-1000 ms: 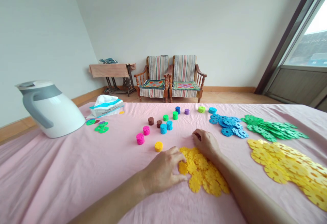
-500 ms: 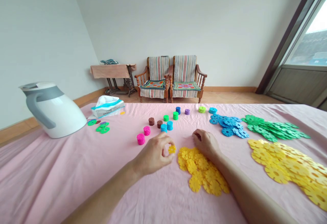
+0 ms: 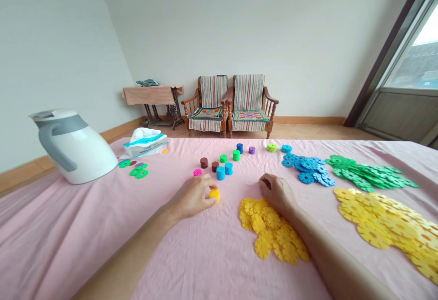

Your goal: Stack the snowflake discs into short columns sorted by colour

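Observation:
A small stack of yellow snowflake discs (image 3: 214,195) is pinched between the thumb and fingers of my left hand (image 3: 194,196), low over the cloth. My right hand (image 3: 277,190) rests on the table with its fingers curled in, and nothing shows in it. Under and beside its wrist lies a loose pile of yellow snowflake discs (image 3: 270,227). Just beyond my left hand stand a pink stack (image 3: 197,172), partly covered by the hand, and two light blue stacks (image 3: 221,173).
Brown stacks (image 3: 204,162), green stacks (image 3: 236,155) and other coloured stacks stand farther back. Blue discs (image 3: 310,167), green discs (image 3: 371,172) and a larger yellow pile (image 3: 383,220) spread on the right. A white jug (image 3: 82,149) and a tissue pack (image 3: 146,141) stand on the left.
My left hand has moved left with the yellow discs, away from the yellow pile, and the stack has turned from face-on to edge-on. My right hand has stayed in place.

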Action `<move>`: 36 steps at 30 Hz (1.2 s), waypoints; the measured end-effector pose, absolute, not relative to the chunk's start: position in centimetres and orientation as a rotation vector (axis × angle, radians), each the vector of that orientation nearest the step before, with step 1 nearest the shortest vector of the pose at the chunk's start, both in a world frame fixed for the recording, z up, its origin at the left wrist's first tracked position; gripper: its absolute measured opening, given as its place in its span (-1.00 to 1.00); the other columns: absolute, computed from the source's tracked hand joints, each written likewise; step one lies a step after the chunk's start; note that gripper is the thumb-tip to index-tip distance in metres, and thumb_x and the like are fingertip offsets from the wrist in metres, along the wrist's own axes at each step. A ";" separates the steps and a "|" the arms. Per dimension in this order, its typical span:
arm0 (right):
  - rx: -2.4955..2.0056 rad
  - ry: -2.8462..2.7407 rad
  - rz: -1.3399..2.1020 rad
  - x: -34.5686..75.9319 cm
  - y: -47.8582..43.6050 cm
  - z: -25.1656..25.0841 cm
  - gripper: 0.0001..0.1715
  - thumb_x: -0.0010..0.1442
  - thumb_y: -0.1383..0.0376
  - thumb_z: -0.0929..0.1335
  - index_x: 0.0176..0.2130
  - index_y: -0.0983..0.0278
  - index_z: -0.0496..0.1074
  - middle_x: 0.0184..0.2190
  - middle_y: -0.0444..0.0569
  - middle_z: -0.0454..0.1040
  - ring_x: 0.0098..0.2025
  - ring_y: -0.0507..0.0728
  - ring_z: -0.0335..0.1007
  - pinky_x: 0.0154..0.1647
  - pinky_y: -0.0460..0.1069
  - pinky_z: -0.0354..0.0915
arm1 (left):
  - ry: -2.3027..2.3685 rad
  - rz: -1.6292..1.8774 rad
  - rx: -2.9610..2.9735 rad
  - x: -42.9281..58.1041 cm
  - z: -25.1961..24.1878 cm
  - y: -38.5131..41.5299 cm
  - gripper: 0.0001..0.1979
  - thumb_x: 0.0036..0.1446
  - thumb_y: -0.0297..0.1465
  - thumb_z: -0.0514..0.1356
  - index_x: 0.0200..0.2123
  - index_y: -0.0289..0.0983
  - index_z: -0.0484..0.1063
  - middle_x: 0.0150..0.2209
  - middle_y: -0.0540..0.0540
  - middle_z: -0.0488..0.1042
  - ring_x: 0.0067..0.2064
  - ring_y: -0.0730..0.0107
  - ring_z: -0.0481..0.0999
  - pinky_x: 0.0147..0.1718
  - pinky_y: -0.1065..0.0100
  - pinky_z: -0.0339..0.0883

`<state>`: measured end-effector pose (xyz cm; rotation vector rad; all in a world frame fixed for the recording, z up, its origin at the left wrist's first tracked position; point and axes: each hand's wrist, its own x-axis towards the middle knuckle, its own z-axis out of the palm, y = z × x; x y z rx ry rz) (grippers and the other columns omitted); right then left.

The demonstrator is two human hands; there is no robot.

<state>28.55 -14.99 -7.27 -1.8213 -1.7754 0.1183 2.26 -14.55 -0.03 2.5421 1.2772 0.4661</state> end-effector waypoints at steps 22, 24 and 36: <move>-1.811 -1.774 0.112 28.5 -15.0 -7.3 -0.79 0.09 0.33 0.20 -0.41 0.25 0.40 -0.48 -0.09 0.46 -0.44 0.02 0.34 -0.45 -0.12 0.05 | 0.939 0.464 2.582 6.2 -1.2 -18.2 -0.68 0.05 -0.40 0.19 -0.08 -0.15 0.37 -0.15 -0.05 0.38 -0.21 0.35 0.44 -0.21 0.36 0.30; -1.806 -1.778 0.107 28.6 -15.0 -7.4 -0.79 0.09 0.33 0.20 -0.41 0.25 0.40 -0.48 -0.09 0.46 -0.44 0.02 0.33 -0.44 -0.12 0.05 | 0.917 0.463 2.586 7.0 -1.8 -18.5 -0.58 0.06 -0.43 0.19 0.02 -0.12 0.30 -0.08 -0.05 0.35 -0.13 0.32 0.42 -0.14 0.35 0.29; -1.799 -1.775 0.087 28.6 -14.9 -7.6 -0.79 0.09 0.32 0.20 -0.42 0.25 0.40 -0.49 -0.10 0.46 -0.45 0.01 0.33 -0.45 -0.12 0.04 | 0.900 0.469 2.572 8.1 -3.1 -17.9 -0.71 0.08 -0.45 0.12 -0.10 -0.18 0.37 -0.12 -0.03 0.35 -0.17 0.36 0.43 -0.15 0.37 0.29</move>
